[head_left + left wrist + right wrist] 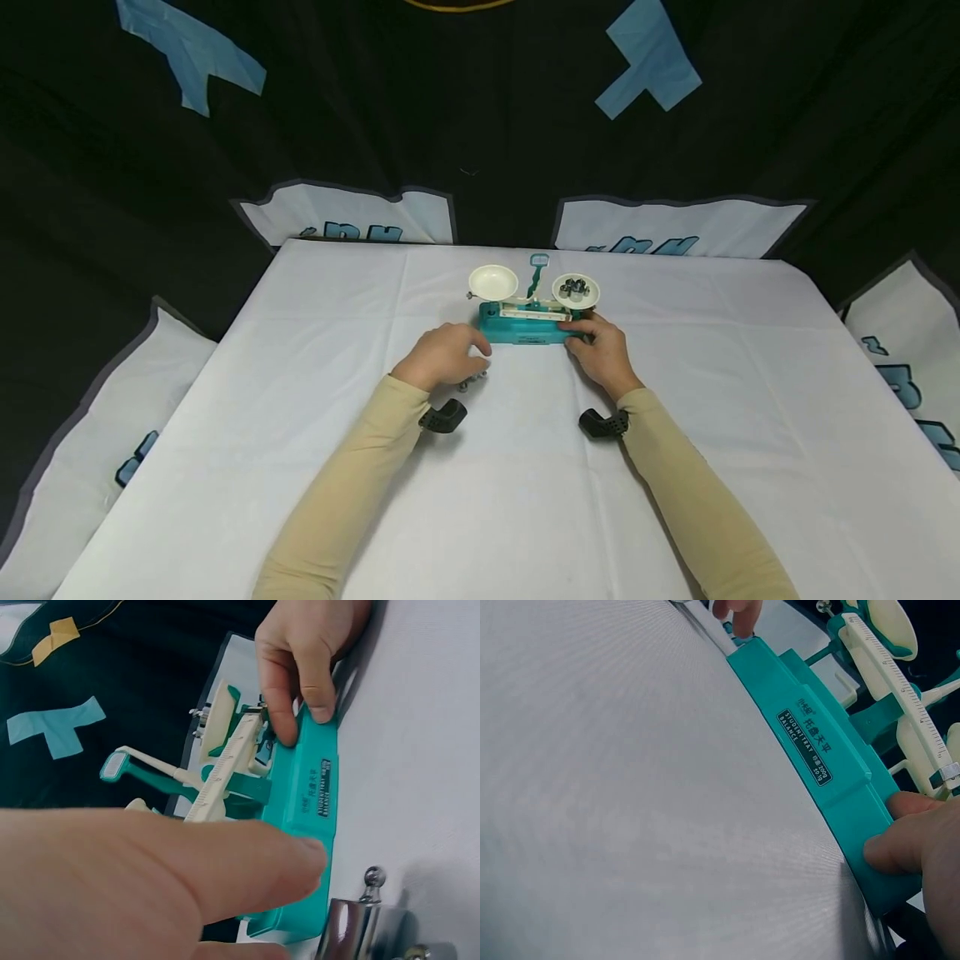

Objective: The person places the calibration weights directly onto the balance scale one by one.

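A green tray balance (525,327) with two cream pans stands toward the far side of the table. My right hand (602,353) grips the right end of its base, thumb (896,851) on the front face. Metal weights (576,288) sit in the right pan; the left pan (492,283) holds nothing visible. My left hand (447,355) hovers by the base's left end, thumb and fingers apart, with nothing seen between them. Below it, several shiny metal weights (360,922) stand on the cloth, partly hidden by that hand in the head view.
A white cloth covers the table (510,500). Behind it hangs a black curtain (495,108) with pieces of blue tape (648,58). White printed banner parts (682,225) show past the table's edges. Each wrist wears a black camera mount (444,416).
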Demonstrator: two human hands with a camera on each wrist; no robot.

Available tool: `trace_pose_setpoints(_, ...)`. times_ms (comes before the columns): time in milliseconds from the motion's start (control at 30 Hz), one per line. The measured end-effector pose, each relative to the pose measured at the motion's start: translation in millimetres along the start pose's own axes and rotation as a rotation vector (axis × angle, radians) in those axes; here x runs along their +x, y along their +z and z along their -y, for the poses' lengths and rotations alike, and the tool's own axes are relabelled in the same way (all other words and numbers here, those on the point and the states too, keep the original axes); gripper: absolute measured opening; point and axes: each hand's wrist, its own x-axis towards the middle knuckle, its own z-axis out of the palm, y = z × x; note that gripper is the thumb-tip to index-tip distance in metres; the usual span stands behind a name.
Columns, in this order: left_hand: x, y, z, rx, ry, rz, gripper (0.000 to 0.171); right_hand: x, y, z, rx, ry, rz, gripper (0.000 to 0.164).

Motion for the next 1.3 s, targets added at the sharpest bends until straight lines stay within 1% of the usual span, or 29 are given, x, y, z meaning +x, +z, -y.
trace_pose_setpoints(100,0.1,4.0,-2.2,0.054,0.008,-0.017,0.022,-0.4,-0.7,-0.4,0.000,0.005,0.003,0.028)
trace_pose_setpoints(267,0.1,11.3,-4.9,0.150,0.041,-0.063,0.013,-0.4,-1.0,-0.7,0.003,0.009,0.005,0.028)
trace_pose_setpoints(400,-0.5,15.8,-6.5,0.191,0.050,-0.087,0.012,0.0,-0.5,-1.1,0.006,0.011,0.005,0.028)
trace_pose_setpoints(667,-2.1,18.3,-9.0,0.237,0.057,-0.113,0.016,-0.2,-0.4,-1.9,0.013,-0.005,0.002,0.028)
trace_pose_setpoints(800,-3.5,17.0,-9.4,0.268,0.065,-0.114,0.016,-0.3,-0.4,-1.4,0.015,-0.008,0.002,0.027)
trace_pose_setpoints(1033,-4.6,14.6,-8.9,0.296,0.033,-0.102,0.015,0.0,0.4,-1.2,0.018,-0.014,0.001,0.027)
trace_pose_setpoints(1133,-4.3,15.6,-9.5,0.306,0.034,-0.096,0.015,-0.1,0.4,-1.4,0.018,-0.011,-0.001,0.027)
trace_pose_setpoints(1300,-3.4,16.2,-10.8,0.325,0.033,-0.109,0.017,-0.1,0.1,-1.5,0.016,-0.002,-0.001,0.027)
